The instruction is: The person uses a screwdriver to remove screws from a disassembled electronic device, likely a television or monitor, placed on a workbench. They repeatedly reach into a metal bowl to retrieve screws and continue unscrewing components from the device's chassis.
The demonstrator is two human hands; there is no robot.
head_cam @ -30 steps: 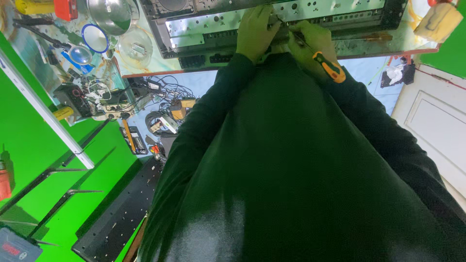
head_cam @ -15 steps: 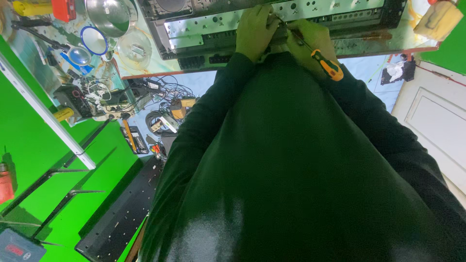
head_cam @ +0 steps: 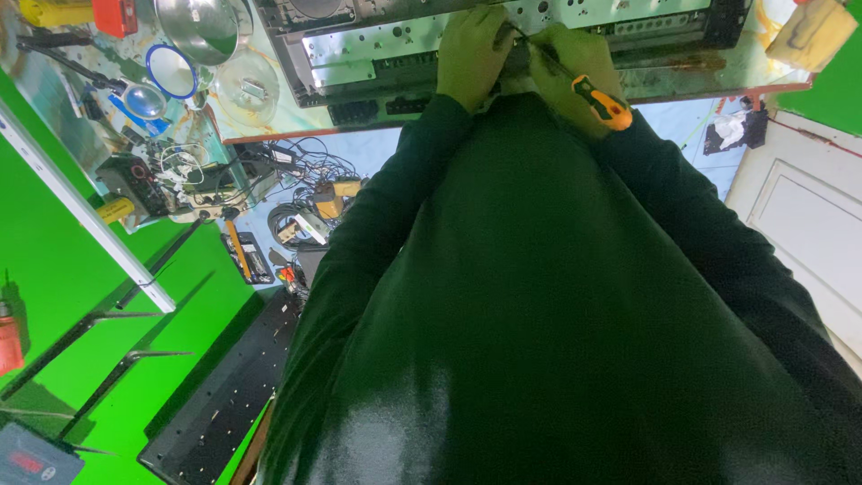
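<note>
The right hand [head_cam: 575, 63] is curled tight around an orange-handled screwdriver [head_cam: 588, 88], the left hand [head_cam: 473, 54] rests half-closed on the metal chassis [head_cam: 377, 54], and a steel bowl [head_cam: 202, 27] stands on the surface [head_cam: 269, 112].

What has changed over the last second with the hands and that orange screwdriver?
Very little. The right hand has kept its grip on the orange-handled screwdriver, its tip at the metal chassis; the handle seems to have shifted only slightly. The left hand has stayed pressed on the chassis beside it. Nothing was picked up or let go, and the steel bowl sits where it was.
</note>
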